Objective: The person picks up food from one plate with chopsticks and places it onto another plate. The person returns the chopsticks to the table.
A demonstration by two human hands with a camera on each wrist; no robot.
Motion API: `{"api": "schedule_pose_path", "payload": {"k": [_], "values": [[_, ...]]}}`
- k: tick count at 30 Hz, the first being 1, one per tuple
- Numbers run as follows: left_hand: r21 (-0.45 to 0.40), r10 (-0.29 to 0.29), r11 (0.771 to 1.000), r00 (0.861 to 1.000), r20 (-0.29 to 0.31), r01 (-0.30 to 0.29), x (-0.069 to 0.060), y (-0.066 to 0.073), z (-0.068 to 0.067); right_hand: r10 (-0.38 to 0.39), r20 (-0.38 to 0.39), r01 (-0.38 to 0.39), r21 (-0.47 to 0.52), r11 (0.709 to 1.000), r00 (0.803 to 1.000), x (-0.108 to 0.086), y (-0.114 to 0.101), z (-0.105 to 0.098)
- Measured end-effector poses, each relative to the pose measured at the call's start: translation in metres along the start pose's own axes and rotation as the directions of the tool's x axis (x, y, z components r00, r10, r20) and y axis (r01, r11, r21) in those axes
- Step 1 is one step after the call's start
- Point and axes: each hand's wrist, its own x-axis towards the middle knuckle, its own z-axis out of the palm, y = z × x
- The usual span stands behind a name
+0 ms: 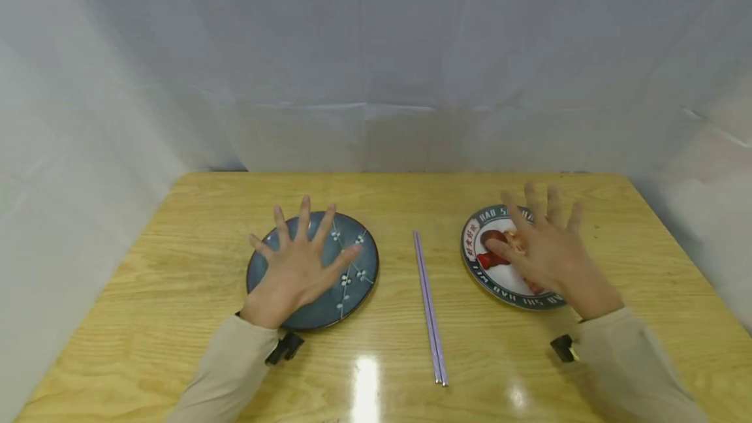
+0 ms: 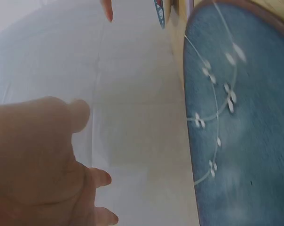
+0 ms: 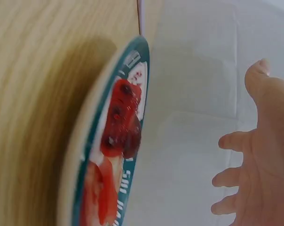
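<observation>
With fingers spread, my left hand (image 1: pixel 296 273) hovers over a round blue plate (image 1: pixel 320 315) with a white blossom-branch pattern, partly covering it. In the left wrist view, the plate (image 2: pixel 259 136) stays apart from the hand (image 2: pixel 38 160). My right hand (image 1: pixel 546 253), slightly blurred and also spread, is above a smaller white plate with a dark lettered rim (image 1: pixel 499 289). Red and brown food-like pieces (image 1: pixel 490 260) lie on that plate, partly hidden by the hand. In the right wrist view, the red pieces (image 3: pixel 118 117) sit clear of my fingers (image 3: pixel 229 179). Neither hand holds anything.
A pair of lavender chopsticks (image 1: pixel 431 309) lies side by side on the wooden table (image 1: pixel 388 201), between the plates. Pale sheeting (image 1: pixel 364 70) hangs behind the table and along its sides. Small black devices (image 1: pixel 284 348) are worn at both wrists.
</observation>
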Motion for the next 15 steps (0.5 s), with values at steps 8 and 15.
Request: {"api": "schedule_pose_path", "payload": {"k": [8,15], "values": [[-0.010,-0.024,1.000,0.999,-0.030,0.024,0.006,-0.020,0.001,-0.233,-0.128,0.233,-0.009,0.972,0.964,0.000,-0.021,0.019],[0.052,-0.036,0.998,0.994,-0.107,0.042,0.010,-0.047,0.004,-0.607,-0.269,0.588,-0.155,0.794,0.748,0.001,-0.046,0.042]]}}
